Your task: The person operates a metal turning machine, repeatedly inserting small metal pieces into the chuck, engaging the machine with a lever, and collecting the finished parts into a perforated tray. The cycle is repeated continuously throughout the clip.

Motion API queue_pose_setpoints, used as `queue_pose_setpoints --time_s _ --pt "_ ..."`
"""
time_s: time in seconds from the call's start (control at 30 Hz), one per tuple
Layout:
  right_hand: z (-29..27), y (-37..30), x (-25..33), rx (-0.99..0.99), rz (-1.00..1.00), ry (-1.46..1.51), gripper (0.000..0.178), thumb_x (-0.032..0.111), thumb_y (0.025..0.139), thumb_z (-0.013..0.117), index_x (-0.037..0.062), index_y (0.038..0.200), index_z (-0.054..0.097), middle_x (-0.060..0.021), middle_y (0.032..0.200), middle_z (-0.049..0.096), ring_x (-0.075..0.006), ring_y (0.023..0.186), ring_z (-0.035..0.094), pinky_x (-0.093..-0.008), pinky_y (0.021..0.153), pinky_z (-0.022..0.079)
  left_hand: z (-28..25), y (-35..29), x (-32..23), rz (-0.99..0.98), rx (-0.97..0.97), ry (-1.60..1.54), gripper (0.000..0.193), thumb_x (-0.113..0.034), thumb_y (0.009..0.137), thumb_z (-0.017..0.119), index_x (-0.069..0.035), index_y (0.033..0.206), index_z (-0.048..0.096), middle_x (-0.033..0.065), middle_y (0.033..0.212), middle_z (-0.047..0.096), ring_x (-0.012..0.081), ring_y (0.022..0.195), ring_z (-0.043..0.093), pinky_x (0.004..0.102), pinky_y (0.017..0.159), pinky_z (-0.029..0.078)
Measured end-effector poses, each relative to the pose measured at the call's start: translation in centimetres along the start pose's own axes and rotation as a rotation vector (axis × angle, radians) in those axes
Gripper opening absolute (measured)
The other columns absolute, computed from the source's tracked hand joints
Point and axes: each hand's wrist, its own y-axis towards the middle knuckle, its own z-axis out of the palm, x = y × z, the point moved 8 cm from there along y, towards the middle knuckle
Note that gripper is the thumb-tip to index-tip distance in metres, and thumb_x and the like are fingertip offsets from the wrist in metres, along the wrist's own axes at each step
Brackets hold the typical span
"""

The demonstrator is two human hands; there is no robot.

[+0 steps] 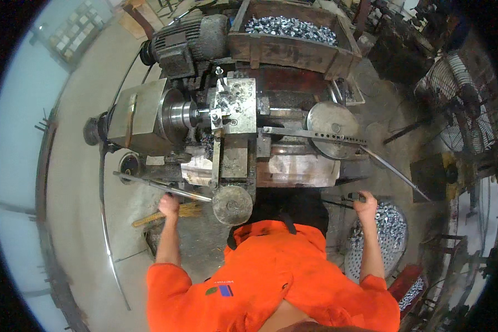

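My left hand is closed beside a metal lever bar that runs from a round disc on the machine. A small dark piece shows at its fingertips; whether the fingers wrap the bar or something under it is unclear. My right hand is closed too, on the right, next to a small dark block and a thin dark rod; what it grips is hidden. Before me stands a lathe-like machine with a headstock, a chuck and a metal tool block.
A wooden crate of shiny small metal parts sits behind the machine, beside a motor. At right, a perforated basket holds similar parts. A large disc carries a long rod jutting right. A fan stands farther right.
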Motion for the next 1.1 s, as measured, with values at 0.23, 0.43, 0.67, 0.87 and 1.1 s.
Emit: queue_pose_setpoints --time_s 0.23,0.43,0.67,0.87,1.1 --pt "-1.2 3.4 6.4 -0.008 -0.167 0.000 0.039 0.010 0.059 0.059 -0.0009 0.097 0.064 -0.0198 0.096 0.064 -0.0337 0.091 0.061 -0.0363 0.082 0.048 2.6 0.9 0.2 0.255 0.373 0.020 0.047 -0.050 0.078 0.058 -0.003 0.088 0.059 0.0193 0.088 0.064 0.0379 0.081 0.062 0.0453 0.072 0.050" --pt "-4.7 8.8 19.7 -0.071 -0.503 0.118 0.040 0.005 0.058 0.056 0.0003 0.098 0.064 -0.0164 0.092 0.065 -0.0278 0.086 0.063 -0.0322 0.079 0.047 -0.8 1.3 -0.8 0.344 0.398 0.152 0.043 -0.048 0.080 0.058 -0.007 0.093 0.060 0.0182 0.094 0.064 0.0347 0.088 0.061 0.0424 0.074 0.049" --pt "1.2 8.1 42.7 0.245 -0.918 0.324 0.040 0.011 0.058 0.057 0.0026 0.097 0.064 -0.0163 0.092 0.063 -0.0304 0.089 0.059 -0.0351 0.078 0.046 -14.7 3.4 7.8 0.222 0.163 -0.194 0.036 -0.032 0.082 0.058 -0.011 0.113 0.058 0.0140 0.086 0.065 0.0327 0.076 0.062 0.0419 0.069 0.049" --pt "11.0 7.4 53.3 0.312 -0.966 -0.002 0.029 0.022 0.054 0.060 0.0044 0.076 0.068 -0.0181 0.082 0.064 -0.0347 0.080 0.060 -0.0393 0.075 0.050 -29.4 0.9 15.2 0.176 -0.529 -0.032 0.037 -0.032 0.084 0.058 -0.009 0.113 0.058 0.0133 0.085 0.065 0.0321 0.079 0.062 0.0408 0.070 0.048" --pt "13.8 7.1 54.4 0.427 -0.884 -0.092 0.030 0.024 0.053 0.062 0.0032 0.074 0.068 -0.0190 0.080 0.065 -0.0346 0.078 0.063 -0.0384 0.075 0.052 -24.1 3.9 23.2 -0.365 -0.007 0.161 0.034 -0.037 0.076 0.061 -0.004 0.085 0.064 0.0168 0.076 0.065 0.0332 0.075 0.064 0.0432 0.063 0.050"
